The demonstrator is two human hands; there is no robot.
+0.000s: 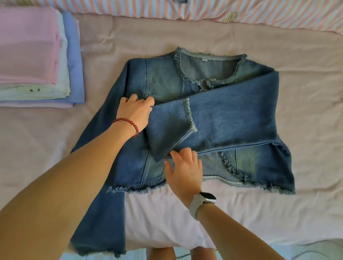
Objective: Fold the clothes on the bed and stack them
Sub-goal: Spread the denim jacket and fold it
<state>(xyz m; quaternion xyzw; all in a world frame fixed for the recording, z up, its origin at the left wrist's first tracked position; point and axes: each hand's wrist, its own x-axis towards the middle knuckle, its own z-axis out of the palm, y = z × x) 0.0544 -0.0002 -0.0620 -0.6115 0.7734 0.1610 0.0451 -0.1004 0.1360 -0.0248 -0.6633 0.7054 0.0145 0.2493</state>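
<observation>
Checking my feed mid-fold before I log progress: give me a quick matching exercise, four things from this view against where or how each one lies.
Things:
1. denim jacket
2. folded stack
3. left hand
4. right hand

Places or states:
A. far left of the bed, pink piece on top
B. middle of the bed, one sleeve folded across its front
C. fingers spread, low on the jacket front below the sleeve cuff
D. at the folded-over cuff, red bead bracelet on its wrist

Pairs: 1-B, 2-A, 3-D, 4-C
</observation>
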